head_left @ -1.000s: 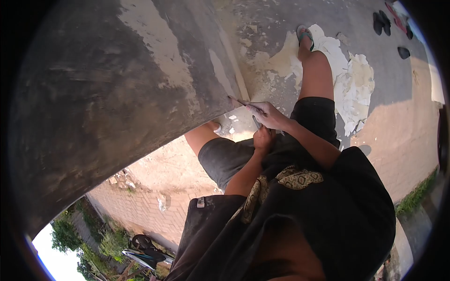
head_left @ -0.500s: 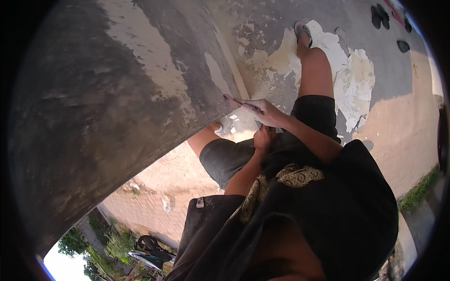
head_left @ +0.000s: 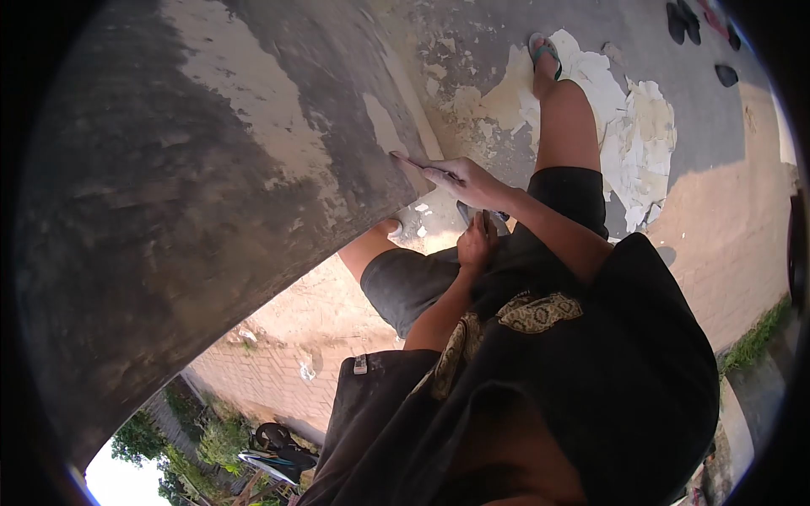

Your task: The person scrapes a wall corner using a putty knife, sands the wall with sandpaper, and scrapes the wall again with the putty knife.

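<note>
My right hand (head_left: pixel 466 181), dusted white, is closed around a thin putty knife (head_left: pixel 411 161). Seen nearly edge-on, the blade reaches the grey wall (head_left: pixel 253 194), close to its lower edge. Below and nearer my body, my left hand (head_left: pixel 477 242) is closed on a flat grey-bladed tool (head_left: pixel 463 212); my right forearm and fingers hide part of it, so its exact kind is unclear. Pale patches (head_left: pixel 261 101) streak the dark wall surface, and a smaller pale strip (head_left: pixel 382 124) lies just above the knife tip.
White flakes (head_left: pixel 637 152) are heaped on the floor beside my sandalled foot (head_left: pixel 544 56). Smaller chips lie near the wall base. Dark footwear (head_left: pixel 682 23) sits at the upper right. Sunlit paving (head_left: pixel 278 363) and a parked motorbike (head_left: pixel 274 451) appear at the lower left.
My right hand and the putty knife have moved slightly up and left along the wall. More of the left hand's tool now shows. My left hand stays nearly in place.
</note>
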`<state>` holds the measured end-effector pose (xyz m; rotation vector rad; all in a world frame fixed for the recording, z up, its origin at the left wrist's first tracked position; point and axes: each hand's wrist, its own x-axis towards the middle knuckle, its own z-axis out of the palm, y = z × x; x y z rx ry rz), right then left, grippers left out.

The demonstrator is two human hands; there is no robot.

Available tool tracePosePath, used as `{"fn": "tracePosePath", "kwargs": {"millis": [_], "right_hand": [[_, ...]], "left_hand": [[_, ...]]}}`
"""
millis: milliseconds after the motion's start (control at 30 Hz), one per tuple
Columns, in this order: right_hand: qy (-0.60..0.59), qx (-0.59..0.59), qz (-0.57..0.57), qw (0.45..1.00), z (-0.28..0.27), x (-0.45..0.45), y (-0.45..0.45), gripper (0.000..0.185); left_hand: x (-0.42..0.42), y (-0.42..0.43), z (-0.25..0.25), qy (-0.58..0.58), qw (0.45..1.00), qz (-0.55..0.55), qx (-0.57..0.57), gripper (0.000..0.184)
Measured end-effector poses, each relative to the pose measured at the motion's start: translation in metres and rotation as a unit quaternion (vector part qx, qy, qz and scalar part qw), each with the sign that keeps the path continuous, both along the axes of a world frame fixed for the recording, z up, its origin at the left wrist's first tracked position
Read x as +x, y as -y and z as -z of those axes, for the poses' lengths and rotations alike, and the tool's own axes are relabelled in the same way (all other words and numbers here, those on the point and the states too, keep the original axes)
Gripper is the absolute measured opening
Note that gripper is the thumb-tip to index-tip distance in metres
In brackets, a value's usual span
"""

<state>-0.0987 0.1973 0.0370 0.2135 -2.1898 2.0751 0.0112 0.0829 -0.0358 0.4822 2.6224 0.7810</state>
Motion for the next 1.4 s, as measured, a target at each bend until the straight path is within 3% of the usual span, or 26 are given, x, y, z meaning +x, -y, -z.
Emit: {"fn": "tracePosePath", "kwargs": {"millis": [67,100,167,300,500,567,633,700,767,800,867,900,933,967,1000,1067,1100,1200,1300,1400], "right_hand": [[-0.021,-0.018,0.000,1.000,-0.004,0.019,0.006,0.038],[0.046,-0.028,-0.027,0.998,-0.038,0.022,-0.007,0.038],[0.184,0.008,-0.059,0.981,-0.038,0.008,-0.015,0.036],[0.100,0.022,-0.004,0.995,-0.027,-0.066,-0.026,0.037],[0.217,0.001,0.021,0.976,-0.001,-0.087,-0.026,0.043],[0.378,-0.094,-0.023,0.921,0.029,-0.066,-0.022,0.047],[0.509,-0.260,0.032,0.820,0.044,-0.041,-0.018,0.039],[0.480,-0.405,0.122,0.768,0.121,-0.029,-0.002,0.033],[0.478,-0.468,0.210,0.713,0.123,-0.038,0.002,0.028],[0.471,-0.499,0.251,0.683,0.120,-0.048,0.002,0.027],[0.435,-0.540,0.235,0.681,0.094,-0.059,-0.007,0.020],[0.419,-0.560,0.226,0.678,0.076,-0.059,-0.013,0.017],[0.404,-0.577,0.216,0.676,0.069,-0.060,-0.017,0.014],[0.400,-0.557,0.191,0.702,0.069,-0.061,-0.019,0.015],[0.387,-0.481,0.187,0.764,0.057,-0.060,-0.022,0.020],[0.345,-0.317,0.179,0.865,0.023,-0.049,-0.030,0.039],[0.299,-0.245,0.179,0.905,0.020,-0.045,-0.030,0.051],[0.044,0.035,0.247,0.968,0.031,-0.048,-0.026,0.051],[-0.099,0.017,0.349,0.932,-0.021,-0.046,-0.010,0.048],[0.006,-0.090,0.230,0.969,-0.078,-0.015,0.012,0.049]], "left_hand": [[0.004,0.004,0.005,-0.008,1.000,0.013,0.011,0.019],[0.006,0.005,0.006,-0.003,1.000,0.014,0.012,0.019],[0.004,0.001,0.007,-0.003,1.000,0.006,0.007,0.019],[0.003,-0.001,0.001,0.000,1.000,-0.009,-0.010,0.019],[0.004,0.000,0.005,-0.037,0.999,0.000,0.007,0.024],[0.007,0.004,0.012,-0.063,0.998,-0.001,0.011,0.030],[0.009,0.006,0.019,-0.095,0.995,-0.005,0.012,0.037],[0.013,0.012,0.032,-0.133,0.991,-0.002,0.028,0.047],[0.012,0.012,0.031,-0.175,0.983,0.007,0.060,0.061],[0.007,0.008,0.019,-0.102,0.994,0.002,0.045,0.063],[-0.002,0.002,-0.012,0.042,0.999,-0.007,0.011,0.066],[-0.002,0.001,-0.014,0.038,0.999,-0.016,0.018,0.067],[0.000,-0.003,-0.011,-0.124,0.988,-0.001,0.096,0.065],[0.000,-0.001,-0.011,-0.054,0.997,-0.003,0.054,0.062],[-0.002,-0.003,-0.019,0.017,1.000,-0.007,0.015,0.059],[0.004,0.004,0.001,-0.022,1.000,-0.001,0.013,0.049],[0.005,0.004,0.002,-0.040,0.999,0.004,0.012,0.045],[0.003,-0.003,-0.009,-0.009,0.999,-0.023,0.032,0.027],[0.004,-0.002,-0.005,0.003,1.000,-0.026,0.005,0.019],[0.003,0.000,-0.007,0.027,0.998,0.004,0.052,0.019]]}}
